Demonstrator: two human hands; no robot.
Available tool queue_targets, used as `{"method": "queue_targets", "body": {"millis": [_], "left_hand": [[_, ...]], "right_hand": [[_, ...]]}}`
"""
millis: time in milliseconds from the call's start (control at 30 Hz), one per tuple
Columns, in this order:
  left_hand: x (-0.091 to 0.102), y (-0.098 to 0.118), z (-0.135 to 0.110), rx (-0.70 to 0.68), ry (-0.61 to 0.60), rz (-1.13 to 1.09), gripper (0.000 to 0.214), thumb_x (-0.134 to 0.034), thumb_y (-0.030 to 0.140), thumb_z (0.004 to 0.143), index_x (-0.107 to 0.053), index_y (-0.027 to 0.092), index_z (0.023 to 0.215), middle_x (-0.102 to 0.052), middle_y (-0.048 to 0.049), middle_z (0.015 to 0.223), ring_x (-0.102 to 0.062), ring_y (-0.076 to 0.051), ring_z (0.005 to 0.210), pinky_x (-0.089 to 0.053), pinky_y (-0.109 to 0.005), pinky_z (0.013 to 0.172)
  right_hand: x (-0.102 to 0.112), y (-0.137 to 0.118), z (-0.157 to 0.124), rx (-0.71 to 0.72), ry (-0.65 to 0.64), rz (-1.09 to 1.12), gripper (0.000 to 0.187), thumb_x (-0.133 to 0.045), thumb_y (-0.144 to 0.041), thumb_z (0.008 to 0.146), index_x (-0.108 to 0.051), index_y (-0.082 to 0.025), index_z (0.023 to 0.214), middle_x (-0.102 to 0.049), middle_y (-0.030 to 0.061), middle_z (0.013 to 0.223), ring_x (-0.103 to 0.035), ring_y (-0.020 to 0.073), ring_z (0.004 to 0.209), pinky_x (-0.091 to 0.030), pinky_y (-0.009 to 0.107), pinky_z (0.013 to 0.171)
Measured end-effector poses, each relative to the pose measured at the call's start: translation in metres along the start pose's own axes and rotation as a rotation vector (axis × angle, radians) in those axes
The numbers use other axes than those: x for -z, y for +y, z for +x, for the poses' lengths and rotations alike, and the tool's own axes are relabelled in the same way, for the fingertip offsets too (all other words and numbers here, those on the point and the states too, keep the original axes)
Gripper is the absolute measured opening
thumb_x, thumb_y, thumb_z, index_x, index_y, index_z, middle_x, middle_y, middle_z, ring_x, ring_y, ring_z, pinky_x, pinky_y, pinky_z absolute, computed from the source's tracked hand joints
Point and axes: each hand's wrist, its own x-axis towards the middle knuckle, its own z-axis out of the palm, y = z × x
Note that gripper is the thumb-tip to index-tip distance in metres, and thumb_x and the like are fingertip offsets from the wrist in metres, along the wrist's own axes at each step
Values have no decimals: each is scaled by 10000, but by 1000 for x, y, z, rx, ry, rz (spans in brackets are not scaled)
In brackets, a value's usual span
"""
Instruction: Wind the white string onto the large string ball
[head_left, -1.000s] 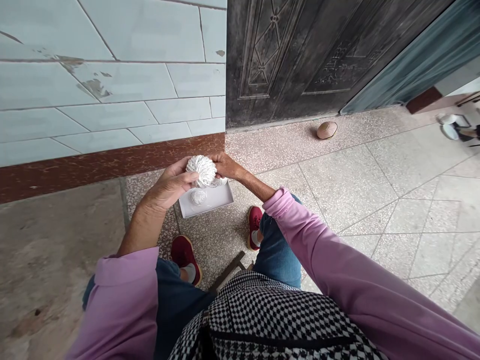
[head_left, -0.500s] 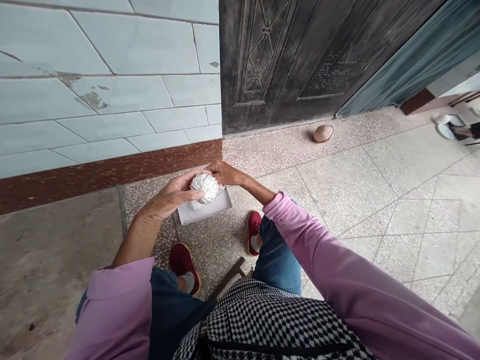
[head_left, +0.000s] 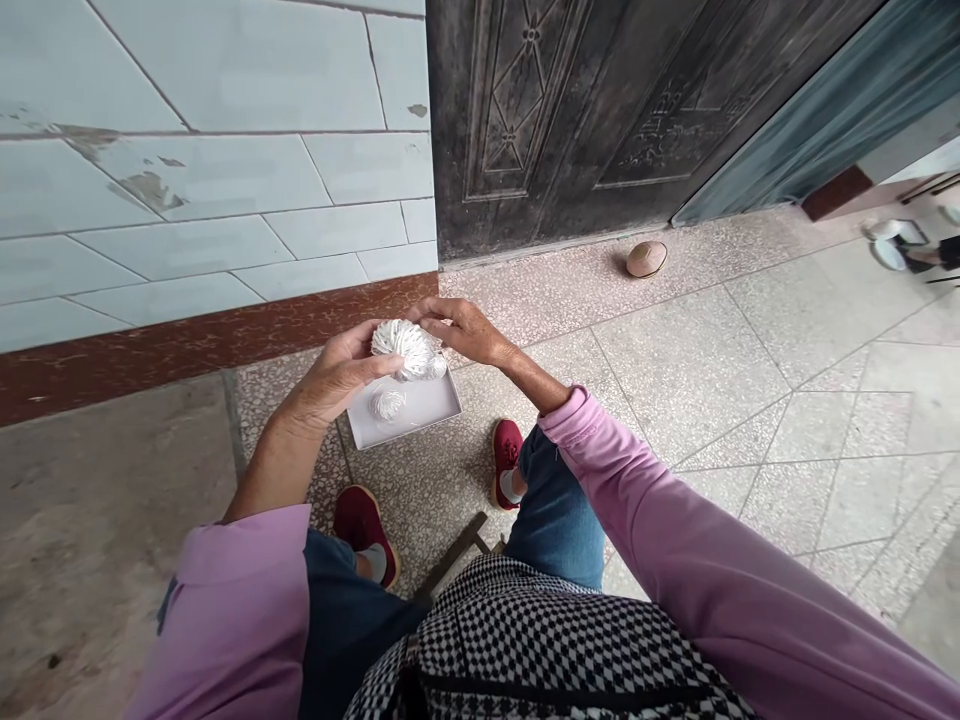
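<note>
While in left hand [head_left: 335,374], white ball [head_left: 401,346]

Three white balls [head_left: 402,350], one box [head_left: 420,408], two shoes [head_left: 364,528].

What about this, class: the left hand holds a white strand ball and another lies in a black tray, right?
No: the tray is white, not black, as the head view shows. The left hand does hold a white strand ball, and a second ball lies inside.

Mauve sleeves [head_left: 660,520] have rolled cuffs [head_left: 564,412]; the nearer garment [head_left: 540,640] is black-and-white checked, jeans [head_left: 559,515] blue, socks [head_left: 511,488] pale, shoes [head_left: 360,525] red.
</note>
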Motion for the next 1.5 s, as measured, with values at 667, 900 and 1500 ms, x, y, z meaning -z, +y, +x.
{"method": "queue_targets", "body": {"millis": [667,900,1500], "left_hand": [[-17,-14,24,78,15,-86,513,-1206,519,729,-973,231,1084,-965,-163,1186,-926,-458,1243,-793,-565,1131],[-13,-18,25,-2,12,-177,486,-1186,493,776,-960,248,1130,-953,-149,1096,-917,-486,1321,-785,-612,1168],[5,-16,15,-42,32,-266,648,-1234,439,775,-938,176,1286,-954,-150,1188,-904,-427,1239,-787,-594,1159]], "right_hand": [[1,34,-2,-72,178,321,220,-772,-310,1278,-816,-178,1108,-804,90,1125,-778,200,1047,-645,194,706],[-15,45,4,-142,2,360,56,-804,-100,1147,-821,-153,1156,-851,44,1065,-779,166,925,-676,179,736],[-36,52,13,-42,-24,312,313,-945,-272,1128,-691,-180,969,-734,-13,913,-721,127,826,-634,144,654]]}}
